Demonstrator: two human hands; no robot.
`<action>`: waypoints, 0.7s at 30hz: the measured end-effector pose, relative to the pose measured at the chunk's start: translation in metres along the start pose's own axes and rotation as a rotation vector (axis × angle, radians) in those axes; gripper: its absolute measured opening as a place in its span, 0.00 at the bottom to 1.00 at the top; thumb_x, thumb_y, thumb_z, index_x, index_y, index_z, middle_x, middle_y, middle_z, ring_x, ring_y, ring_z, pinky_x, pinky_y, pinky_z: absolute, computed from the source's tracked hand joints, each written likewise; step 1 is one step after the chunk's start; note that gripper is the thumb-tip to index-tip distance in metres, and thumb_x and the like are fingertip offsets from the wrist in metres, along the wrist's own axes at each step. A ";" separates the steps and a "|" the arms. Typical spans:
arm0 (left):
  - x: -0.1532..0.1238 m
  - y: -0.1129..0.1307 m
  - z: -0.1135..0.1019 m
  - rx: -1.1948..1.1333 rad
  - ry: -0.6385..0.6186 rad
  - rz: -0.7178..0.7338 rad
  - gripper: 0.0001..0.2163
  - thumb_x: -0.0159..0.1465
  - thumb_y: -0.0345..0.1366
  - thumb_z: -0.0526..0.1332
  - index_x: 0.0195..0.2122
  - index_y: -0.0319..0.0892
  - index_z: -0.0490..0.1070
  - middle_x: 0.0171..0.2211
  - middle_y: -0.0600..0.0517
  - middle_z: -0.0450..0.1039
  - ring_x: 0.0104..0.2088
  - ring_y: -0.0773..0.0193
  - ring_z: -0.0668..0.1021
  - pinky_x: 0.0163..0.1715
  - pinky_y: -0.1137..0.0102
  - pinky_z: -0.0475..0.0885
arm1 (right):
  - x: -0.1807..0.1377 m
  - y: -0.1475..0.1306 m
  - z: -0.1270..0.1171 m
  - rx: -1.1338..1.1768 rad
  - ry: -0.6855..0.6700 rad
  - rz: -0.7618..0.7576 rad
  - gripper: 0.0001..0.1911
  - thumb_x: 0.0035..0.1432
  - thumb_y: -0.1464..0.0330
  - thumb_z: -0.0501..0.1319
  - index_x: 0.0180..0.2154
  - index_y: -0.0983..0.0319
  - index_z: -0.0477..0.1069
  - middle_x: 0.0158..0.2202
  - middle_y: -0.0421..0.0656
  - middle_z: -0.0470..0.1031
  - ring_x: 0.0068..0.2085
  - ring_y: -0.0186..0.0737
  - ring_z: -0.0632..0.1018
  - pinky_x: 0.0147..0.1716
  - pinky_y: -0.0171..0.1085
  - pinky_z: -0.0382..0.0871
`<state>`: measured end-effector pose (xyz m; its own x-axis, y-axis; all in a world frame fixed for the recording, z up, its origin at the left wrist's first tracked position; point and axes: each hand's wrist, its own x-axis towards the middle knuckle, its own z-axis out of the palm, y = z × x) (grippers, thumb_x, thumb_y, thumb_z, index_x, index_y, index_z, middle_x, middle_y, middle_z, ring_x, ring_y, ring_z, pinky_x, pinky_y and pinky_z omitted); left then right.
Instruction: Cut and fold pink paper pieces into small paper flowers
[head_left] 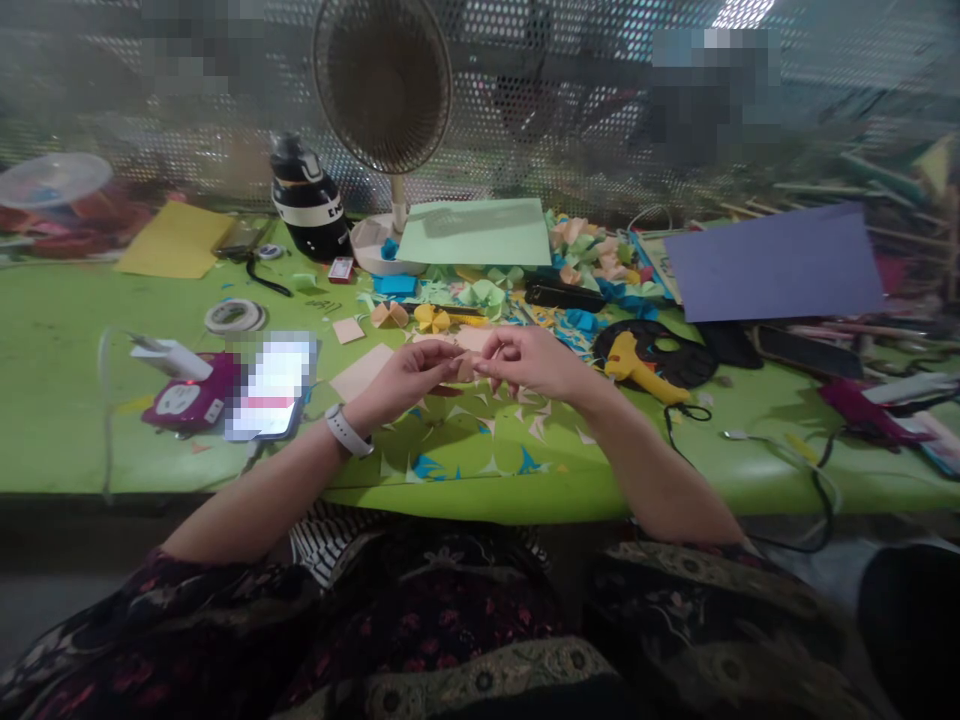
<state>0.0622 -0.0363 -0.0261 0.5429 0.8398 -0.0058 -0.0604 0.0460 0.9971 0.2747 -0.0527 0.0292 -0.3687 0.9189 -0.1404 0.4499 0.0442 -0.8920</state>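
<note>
Between my two hands, over the middle of the green table (480,500), is a small peach paper piece (469,366). My left hand (416,375) pinches it from the left, thumb and fingers closed. From the other side my right hand (529,362) also closes on it with bent fingers. Its exact shape is partly hidden by the fingertips. Below the hands lie scattered paper scraps (427,467) in peach, white and blue. Just left of my left hand is a flat peach paper sheet (364,372), with a small peach square (348,331) behind it.
A yellow glue gun (645,370) rests on a black palette-shaped thing to the right, with cords nearby. Left are a lit phone (274,385), a magenta device (191,395) and a tape roll (235,316). Behind stand a fan (382,85), a black bottle (309,205) and heaped paper flowers (585,245).
</note>
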 end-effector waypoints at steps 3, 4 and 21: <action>0.000 0.000 0.000 0.000 0.003 -0.003 0.15 0.61 0.44 0.69 0.44 0.40 0.76 0.45 0.47 0.79 0.43 0.63 0.81 0.42 0.67 0.81 | -0.001 0.000 0.000 -0.001 0.000 -0.005 0.13 0.57 0.61 0.69 0.30 0.62 0.70 0.23 0.41 0.76 0.24 0.34 0.77 0.21 0.32 0.71; 0.001 0.000 0.000 -0.001 0.006 -0.004 0.16 0.61 0.45 0.69 0.44 0.40 0.76 0.45 0.47 0.79 0.43 0.62 0.81 0.42 0.67 0.81 | -0.001 -0.001 0.000 -0.002 0.003 -0.005 0.13 0.58 0.61 0.69 0.30 0.61 0.70 0.23 0.41 0.76 0.24 0.33 0.77 0.21 0.32 0.71; 0.001 -0.003 0.000 -0.038 0.032 -0.001 0.17 0.59 0.46 0.70 0.43 0.39 0.76 0.44 0.48 0.79 0.43 0.62 0.81 0.43 0.65 0.81 | -0.001 -0.002 0.002 -0.019 0.013 0.022 0.12 0.57 0.63 0.69 0.29 0.61 0.69 0.24 0.42 0.77 0.25 0.35 0.77 0.24 0.34 0.73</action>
<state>0.0632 -0.0358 -0.0295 0.5158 0.8566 -0.0097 -0.0922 0.0667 0.9935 0.2726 -0.0540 0.0305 -0.3483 0.9246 -0.1545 0.4734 0.0313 -0.8803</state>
